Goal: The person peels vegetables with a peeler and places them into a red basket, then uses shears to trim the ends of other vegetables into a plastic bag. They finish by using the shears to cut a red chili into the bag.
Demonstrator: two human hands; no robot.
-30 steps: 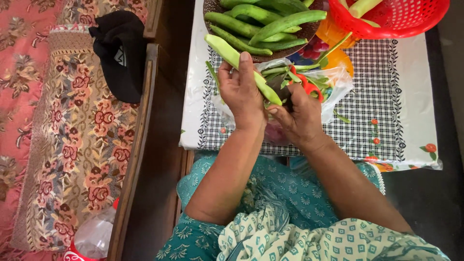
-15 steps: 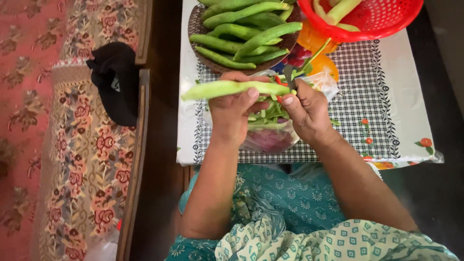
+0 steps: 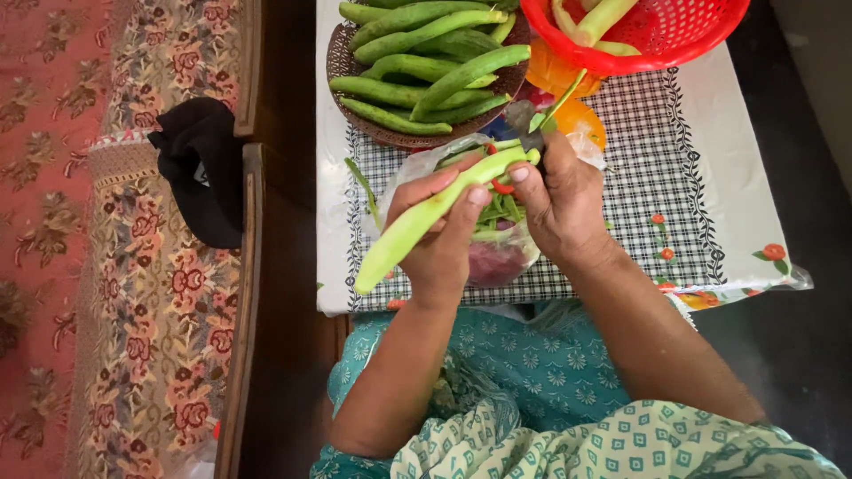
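Tilted down since before, 1 peeled gourd (image 3: 424,217) between 2 hands (image 3: 444,239).

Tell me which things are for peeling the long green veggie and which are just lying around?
In use:
left hand holding the pale peeled gourd
right hand with the knife
plastic bag of peelings
brown basket of green gourds
red basket

Lying about:
black cloth
floral cushion

Clear plastic bag (image 3: 417,168), perhaps peel-filled
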